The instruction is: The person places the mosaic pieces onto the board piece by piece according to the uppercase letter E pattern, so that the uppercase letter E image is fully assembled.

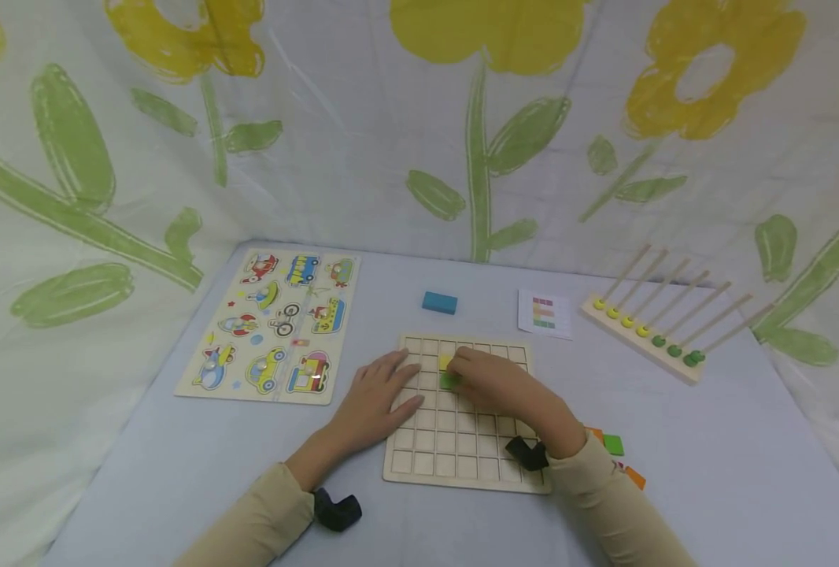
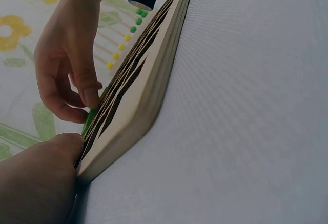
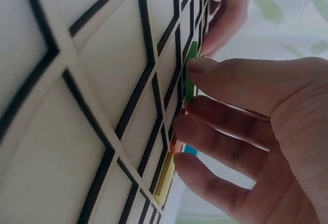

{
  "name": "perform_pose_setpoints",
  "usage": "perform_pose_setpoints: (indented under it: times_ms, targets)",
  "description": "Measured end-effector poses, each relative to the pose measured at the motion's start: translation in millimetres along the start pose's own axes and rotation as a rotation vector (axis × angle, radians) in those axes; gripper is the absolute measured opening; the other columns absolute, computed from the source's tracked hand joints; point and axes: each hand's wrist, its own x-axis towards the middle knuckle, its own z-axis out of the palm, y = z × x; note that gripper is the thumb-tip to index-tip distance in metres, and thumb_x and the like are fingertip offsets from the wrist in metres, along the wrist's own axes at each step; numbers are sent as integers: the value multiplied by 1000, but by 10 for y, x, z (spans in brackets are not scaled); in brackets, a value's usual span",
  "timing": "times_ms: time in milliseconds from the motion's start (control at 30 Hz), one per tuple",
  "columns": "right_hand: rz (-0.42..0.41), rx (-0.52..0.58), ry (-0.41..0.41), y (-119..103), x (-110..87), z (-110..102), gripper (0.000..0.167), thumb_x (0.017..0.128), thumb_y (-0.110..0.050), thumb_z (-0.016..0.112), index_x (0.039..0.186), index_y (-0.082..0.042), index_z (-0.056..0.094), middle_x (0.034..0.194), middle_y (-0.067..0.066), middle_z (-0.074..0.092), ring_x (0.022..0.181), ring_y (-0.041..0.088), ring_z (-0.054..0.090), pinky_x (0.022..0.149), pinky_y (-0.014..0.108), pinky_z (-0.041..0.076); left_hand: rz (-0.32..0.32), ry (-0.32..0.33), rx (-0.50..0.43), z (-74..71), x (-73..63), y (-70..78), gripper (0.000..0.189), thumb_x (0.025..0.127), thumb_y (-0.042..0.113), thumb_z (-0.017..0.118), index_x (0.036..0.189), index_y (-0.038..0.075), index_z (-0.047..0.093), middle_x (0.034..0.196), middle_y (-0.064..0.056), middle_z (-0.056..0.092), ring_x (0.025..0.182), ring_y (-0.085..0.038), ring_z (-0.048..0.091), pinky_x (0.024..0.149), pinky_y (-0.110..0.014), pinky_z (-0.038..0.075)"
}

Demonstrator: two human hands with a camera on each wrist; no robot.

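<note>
A wooden grid board (image 1: 467, 466) lies in the middle of the table. My left hand (image 1: 373, 399) rests along its left side, fingers spread and reaching over the edge squares. Over the upper squares, my right hand (image 1: 497, 384) pinches a green tile (image 3: 191, 73) between thumb and index finger, low against the grid. A yellow tile (image 1: 445, 362) sits just behind the green one. In the right wrist view, an orange-red tile (image 3: 177, 146) shows between the fingers and the yellow tile, partly hidden by them.
At left lies a vehicle puzzle board (image 1: 253, 394). Behind the grid are a blue block (image 1: 439, 302) and a printed pattern card (image 1: 543, 313). A peg stand with beads (image 1: 646, 342) stands at right. Several loose tiles, including a green tile (image 1: 614, 445), lie beside the right sleeve.
</note>
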Motion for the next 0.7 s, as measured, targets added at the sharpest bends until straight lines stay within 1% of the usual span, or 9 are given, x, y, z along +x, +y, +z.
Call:
perform_pose_setpoints:
  times_ms: [233, 400, 600, 700]
  targets:
    - [-23, -26, 12, -39, 6, -30, 15, 92, -16, 64, 106, -12, 63, 98, -5, 58, 82, 9, 54, 75, 28, 49, 0, -7, -5, -5, 3, 1, 52, 96, 45, 51, 139, 18, 49, 150, -11, 37, 139, -27, 32, 104, -50, 31]
    - [-32, -25, 13, -44, 6, -35, 15, 91, -14, 64, 106, -11, 64, 98, -4, 58, 83, 9, 55, 75, 28, 49, -14, -21, -5, -10, 3, 0, 52, 96, 46, 51, 140, 18, 48, 151, -10, 36, 140, -26, 31, 105, -49, 30]
    - [-21, -24, 10, -30, 15, -12, 16, 91, -15, 65, 107, -12, 65, 98, -5, 59, 83, 8, 56, 76, 28, 50, -16, -25, -4, -7, 2, -1, 52, 96, 45, 51, 139, 18, 49, 150, -10, 37, 140, -26, 31, 106, -50, 30]
    - [-8, -35, 3, -2, 4, 2, 15, 92, -15, 63, 107, -14, 65, 99, -6, 58, 84, 7, 55, 76, 26, 50, -19, -25, 1, 1, 3, -3, 52, 96, 46, 51, 139, 18, 49, 150, -10, 37, 140, -26, 31, 106, -50, 30]
